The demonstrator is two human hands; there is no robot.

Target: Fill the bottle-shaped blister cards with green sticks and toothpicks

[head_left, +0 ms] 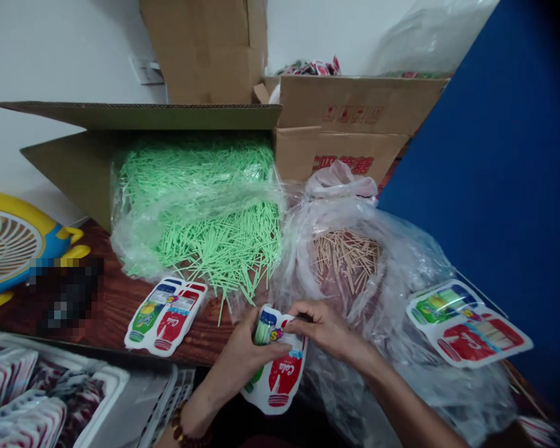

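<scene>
My left hand (242, 348) grips a bottle-shaped candy pouch (284, 379), printed with a green bottle and a red cola bottle, its thumb across the front. The fingers of my right hand (324, 330) are pinched at the pouch's upper right edge; whether they hold anything besides the pouch is hidden. Ahead of my hands lie many thin green sticks (214, 236) spilling from a clear plastic bag in a carton. Right of them, thin tan sticks (345, 258) sit in an open clear plastic bag (410, 274).
Similar pouches (168, 314) lie at the left, and another pouch (469, 323) rests on plastic at the right. A yellow and blue fan (16, 249) stands far left. Below it, a white basket (107, 398) holds stacked pouches. Cardboard boxes (205, 50) and a blue panel (485, 186) bound the table.
</scene>
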